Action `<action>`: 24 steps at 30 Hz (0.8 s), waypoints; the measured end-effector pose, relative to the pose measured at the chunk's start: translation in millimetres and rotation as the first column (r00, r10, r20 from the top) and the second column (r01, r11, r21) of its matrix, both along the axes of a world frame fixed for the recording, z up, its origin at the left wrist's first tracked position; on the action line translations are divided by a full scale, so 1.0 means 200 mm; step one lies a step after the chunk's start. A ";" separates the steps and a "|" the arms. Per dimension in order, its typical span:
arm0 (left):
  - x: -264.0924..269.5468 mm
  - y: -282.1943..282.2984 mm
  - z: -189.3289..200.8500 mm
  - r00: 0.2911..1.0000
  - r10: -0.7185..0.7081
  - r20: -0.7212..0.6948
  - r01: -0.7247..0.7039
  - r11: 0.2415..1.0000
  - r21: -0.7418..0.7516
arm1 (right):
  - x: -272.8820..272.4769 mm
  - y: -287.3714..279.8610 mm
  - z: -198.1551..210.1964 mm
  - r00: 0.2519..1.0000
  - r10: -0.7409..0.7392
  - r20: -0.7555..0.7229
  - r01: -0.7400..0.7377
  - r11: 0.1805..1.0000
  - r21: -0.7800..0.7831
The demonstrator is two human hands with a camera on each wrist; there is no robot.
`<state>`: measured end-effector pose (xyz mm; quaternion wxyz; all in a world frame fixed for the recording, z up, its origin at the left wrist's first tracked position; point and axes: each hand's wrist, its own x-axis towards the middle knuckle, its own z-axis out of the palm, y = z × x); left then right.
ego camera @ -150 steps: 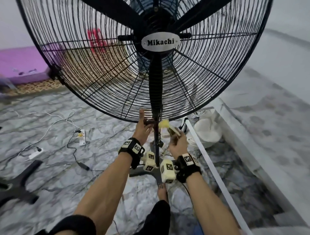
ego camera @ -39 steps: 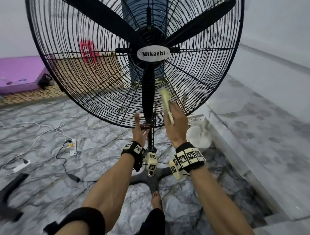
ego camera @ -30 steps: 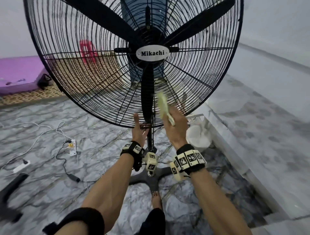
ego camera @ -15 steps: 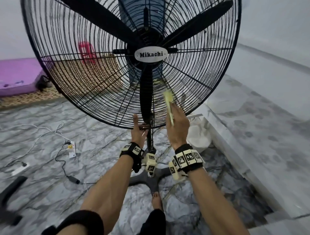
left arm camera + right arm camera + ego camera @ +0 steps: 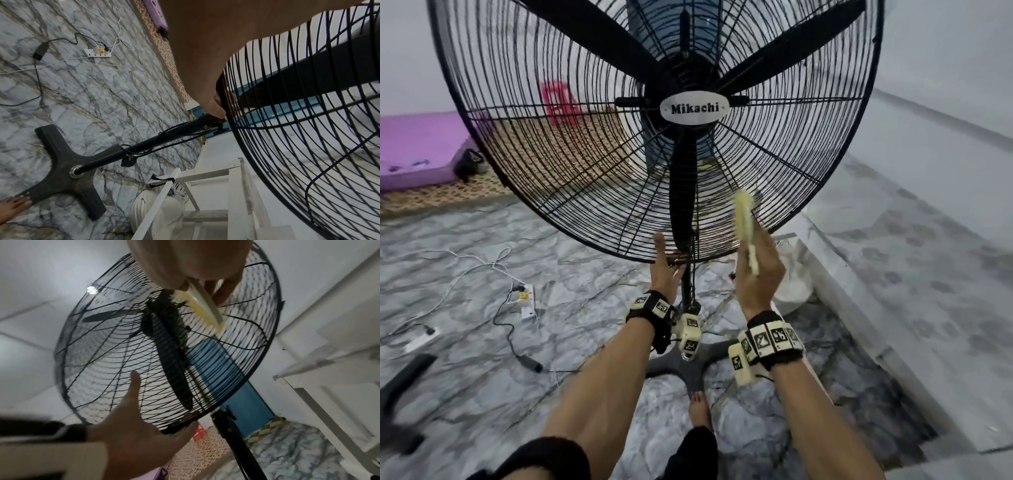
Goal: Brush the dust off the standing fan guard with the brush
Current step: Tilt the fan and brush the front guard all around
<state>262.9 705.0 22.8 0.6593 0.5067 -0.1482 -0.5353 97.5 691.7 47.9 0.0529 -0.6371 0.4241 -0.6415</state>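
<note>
The black wire fan guard (image 5: 694, 109) with its Mikachi badge fills the upper head view, tilted toward me. My left hand (image 5: 666, 260) grips the guard's bottom rim beside the pole. Its thumb lies up the front and its fingers (image 5: 213, 104) curl round the rim. My right hand (image 5: 756, 267) holds a cream-handled brush (image 5: 743, 216) upright, its yellow bristles against the lower right wires. In the right wrist view the brush (image 5: 202, 305) lies across the wires under my right hand (image 5: 205, 259), with the left hand (image 5: 144, 434) below.
The fan's pole runs down to a cross-shaped base (image 5: 681, 363), and my bare foot (image 5: 700, 407) touches it. A power strip with cables (image 5: 527, 301) lies on the marble floor to the left. A white frame and a white fan (image 5: 794, 274) stand against a raised ledge (image 5: 859, 308) to the right.
My right hand rose from below the rim to the lower right wires, and the brush has since shifted a little to the right. The left hand stays on the rim.
</note>
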 end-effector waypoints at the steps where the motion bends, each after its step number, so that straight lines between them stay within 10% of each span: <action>1: 0.00 0.00 0.01 1.000 0.005 -0.003 -0.005 1.000 -0.016 | 0.00 -0.01 0.01 0.998 -0.057 0.032 0.056 0.998 0.017; 7: 0.01 -0.02 -0.04 1.000 -0.006 -0.026 0.006 1.000 -0.016 | -0.02 0.04 -0.08 0.946 0.289 -0.150 -0.287 0.957 0.035; 12: -0.02 0.00 0.00 1.000 0.022 -0.015 -0.023 0.999 -0.032 | -0.03 0.00 -0.11 0.999 -0.004 0.050 0.001 0.998 0.055; 16: -0.01 -0.01 -0.01 1.000 -0.003 -0.029 0.002 0.999 -0.039 | 0.02 0.08 -0.22 0.924 0.345 -0.164 -0.336 0.939 0.080; 21: -0.01 0.00 -0.01 0.999 -0.013 -0.033 0.012 1.000 -0.020 | -0.09 -0.05 -0.14 0.991 -0.129 0.035 0.126 0.989 0.071; 24: -0.03 -0.01 0.00 0.998 0.011 -0.056 -0.013 1.000 -0.027 | -0.03 0.00 -0.19 0.993 0.016 -0.118 -0.007 0.997 0.080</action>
